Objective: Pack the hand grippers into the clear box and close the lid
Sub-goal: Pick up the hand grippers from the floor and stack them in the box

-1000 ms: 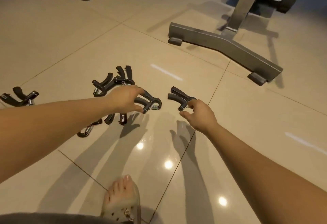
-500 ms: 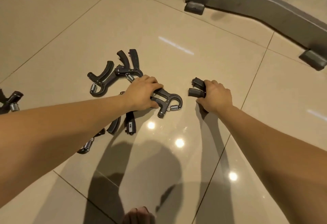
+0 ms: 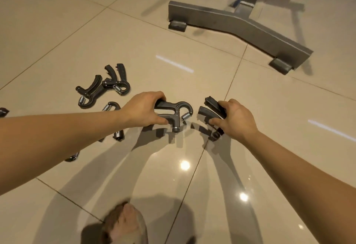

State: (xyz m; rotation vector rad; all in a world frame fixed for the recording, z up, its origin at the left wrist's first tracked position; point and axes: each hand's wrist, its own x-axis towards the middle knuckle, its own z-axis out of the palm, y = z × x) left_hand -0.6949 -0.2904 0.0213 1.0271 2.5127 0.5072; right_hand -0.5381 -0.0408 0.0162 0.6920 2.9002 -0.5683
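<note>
I recorded both pieces lifted off the floor [image 3: 173, 176] since half a second before. Left grip [image 3: 143, 109] was curled round the first hand gripper [image 3: 173, 112]; right grip [image 3: 235, 118] clasped the second hand gripper [image 3: 211, 107]. Loose hand grippers [image 3: 90, 93] lay at 9 o'clock. The clear box was unseen, so I judged carrying came next.

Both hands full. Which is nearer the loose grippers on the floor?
Left. The left hand, holding a gripper, sits beside the loose grippers; the right hand, gripping a second gripper, is on the far side.
</note>
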